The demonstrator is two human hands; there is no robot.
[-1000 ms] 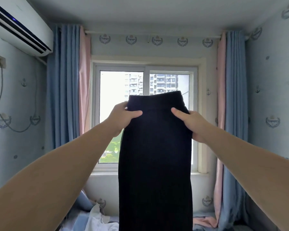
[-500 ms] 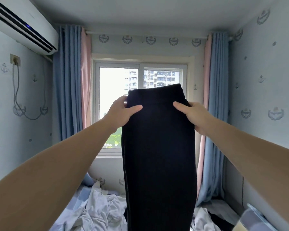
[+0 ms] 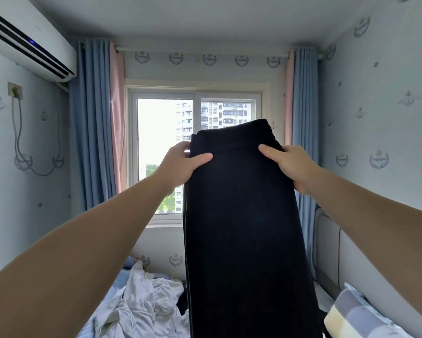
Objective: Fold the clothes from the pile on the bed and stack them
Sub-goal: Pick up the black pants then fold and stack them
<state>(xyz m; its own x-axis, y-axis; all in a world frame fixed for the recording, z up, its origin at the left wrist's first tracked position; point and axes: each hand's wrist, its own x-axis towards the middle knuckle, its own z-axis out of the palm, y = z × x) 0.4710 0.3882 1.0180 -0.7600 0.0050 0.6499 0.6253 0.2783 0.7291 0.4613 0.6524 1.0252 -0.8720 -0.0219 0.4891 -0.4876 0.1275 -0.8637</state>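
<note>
left hand [image 3: 178, 164] | right hand [image 3: 291, 164] | both pinch hanging black garment [image 3: 244, 228]

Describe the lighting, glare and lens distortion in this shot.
Head view: the left pane of the window is blown out near white, backlighting the room; the black garment held by the left hand and right hand reads as an almost featureless dark slab; wide-angle distortion tilts the air conditioner and stretches both forearms toward the corners; the white clothes below are softly lit, without hard shadows.

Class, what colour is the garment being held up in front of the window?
Black. The long black fabric garment shows best in the head view, the only one.
</note>
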